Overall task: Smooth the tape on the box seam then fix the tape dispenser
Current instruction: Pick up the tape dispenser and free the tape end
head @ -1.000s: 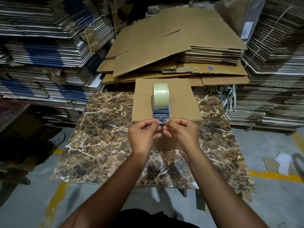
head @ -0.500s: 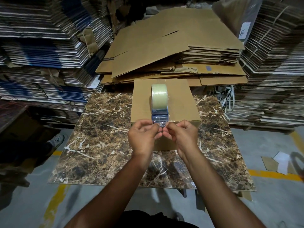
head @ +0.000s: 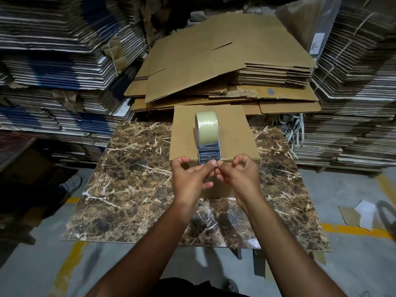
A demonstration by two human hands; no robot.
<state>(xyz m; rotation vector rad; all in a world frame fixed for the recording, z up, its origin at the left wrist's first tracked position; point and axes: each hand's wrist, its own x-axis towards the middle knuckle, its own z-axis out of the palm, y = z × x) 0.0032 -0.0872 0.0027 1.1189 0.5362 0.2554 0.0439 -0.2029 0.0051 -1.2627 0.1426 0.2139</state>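
Here, both hands, left hand (head: 190, 176) and right hand (head: 240, 175), pinched the clear tape end at the blue-framed tape dispenser (head: 208, 139) atop the brown cardboard box (head: 184, 133), apparently to rethread it.

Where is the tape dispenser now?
The tape dispenser stands centred on the cardboard box, at its near edge, just beyond both hands' fingertips.

I am watching through one wide-angle head camera, looking forward and steeply down over both forearms at the brown marble-patterned tabletop (head: 132, 181). It is sitting close above, with flattened cardboard stacks (head: 225, 67) bending across the far edge.
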